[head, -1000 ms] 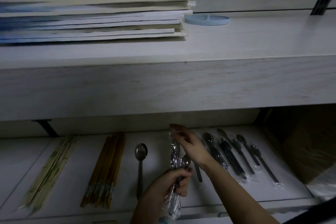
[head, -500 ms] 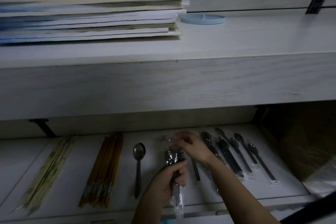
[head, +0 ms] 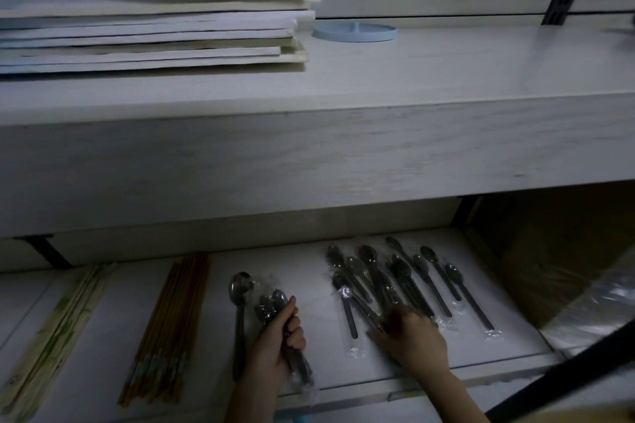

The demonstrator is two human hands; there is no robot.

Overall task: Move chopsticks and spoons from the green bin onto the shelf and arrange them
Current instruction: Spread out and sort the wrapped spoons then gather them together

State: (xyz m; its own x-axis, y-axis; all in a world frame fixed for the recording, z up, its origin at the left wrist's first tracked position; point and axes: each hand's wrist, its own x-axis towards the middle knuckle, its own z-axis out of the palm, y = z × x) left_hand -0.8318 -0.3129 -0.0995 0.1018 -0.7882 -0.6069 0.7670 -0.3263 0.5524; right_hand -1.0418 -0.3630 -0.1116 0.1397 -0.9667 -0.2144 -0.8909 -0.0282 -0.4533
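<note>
On the lower shelf (head: 302, 268), the left hand (head: 275, 343) grips a small bunch of wrapped spoons (head: 271, 306). The right hand (head: 415, 340) rests on the spoon pile (head: 395, 278), but it is blurry, so I cannot tell its grip. The plastic looks slippery: a spoon could slide out, or a bump could mess up the pile.

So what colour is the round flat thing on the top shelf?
Pale blue. The round dish shows best in the head view.
</note>
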